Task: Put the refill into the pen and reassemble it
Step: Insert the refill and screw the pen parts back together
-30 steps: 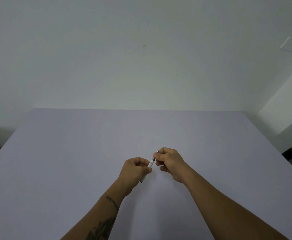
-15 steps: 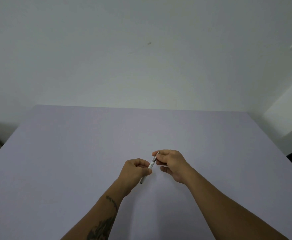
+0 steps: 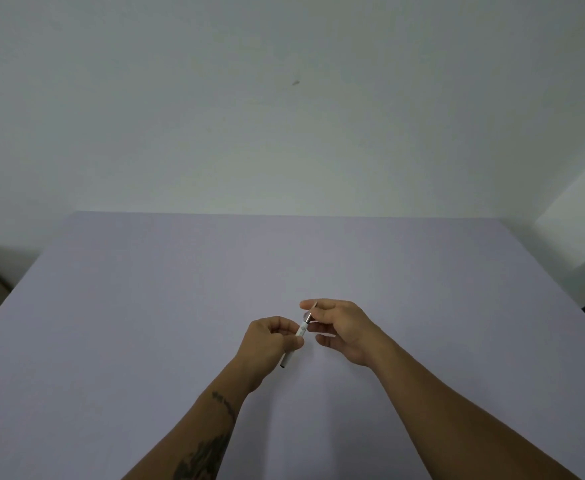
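Above the near middle of the pale lilac table [image 3: 180, 306], both hands met around a slim white pen [image 3: 301, 330]. The left hand [image 3: 272, 341] was curled closed around the lower barrel, the dark butt end poking out below the fist toward the person. The right hand [image 3: 341, 325] pinched the upper end, thumb and forefinger closed on what appeared to be the metal tip section [image 3: 307, 317], with a thin point sticking up past the fingertips; its remaining fingers were loosely spread and holding nothing. The pen was tilted, held clear of the table rather than resting on it.

Whether the refill already sat inside the barrel could not be told (the fist hid most of it), though the pose suggested the tip was being seated or screwed on, so the task was probably near its end.

The pen looked light and rigid, with a smooth barrel likely to slip under a twisting force. A firm full wrap on the barrel seemed the right hold, with a fingertip pinch on the small metal cone; cross-threading or dropping that small part seemed the main risks.
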Demonstrator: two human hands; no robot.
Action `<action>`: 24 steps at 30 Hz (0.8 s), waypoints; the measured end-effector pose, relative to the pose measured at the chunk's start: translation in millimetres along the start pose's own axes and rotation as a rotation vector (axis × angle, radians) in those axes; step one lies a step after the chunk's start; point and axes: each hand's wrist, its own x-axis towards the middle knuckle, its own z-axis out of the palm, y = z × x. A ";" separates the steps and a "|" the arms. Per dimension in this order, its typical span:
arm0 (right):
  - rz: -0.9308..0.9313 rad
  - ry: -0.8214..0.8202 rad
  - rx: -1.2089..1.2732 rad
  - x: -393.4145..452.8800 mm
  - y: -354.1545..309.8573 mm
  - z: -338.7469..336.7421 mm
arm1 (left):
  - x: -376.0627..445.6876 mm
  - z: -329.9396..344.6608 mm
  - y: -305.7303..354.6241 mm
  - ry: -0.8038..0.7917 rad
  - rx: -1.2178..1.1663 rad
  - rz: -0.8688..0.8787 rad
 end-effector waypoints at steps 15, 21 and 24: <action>-0.057 0.147 -0.119 6.3 10.3 -5.7 | 1.6 14.1 3.6 -0.001 0.064 0.023; 0.014 0.013 0.090 8.7 7.7 -23.4 | 6.5 19.7 7.6 0.013 0.065 0.010; 0.010 0.071 0.052 13.7 8.8 -22.7 | 7.8 24.1 7.5 0.018 0.074 0.004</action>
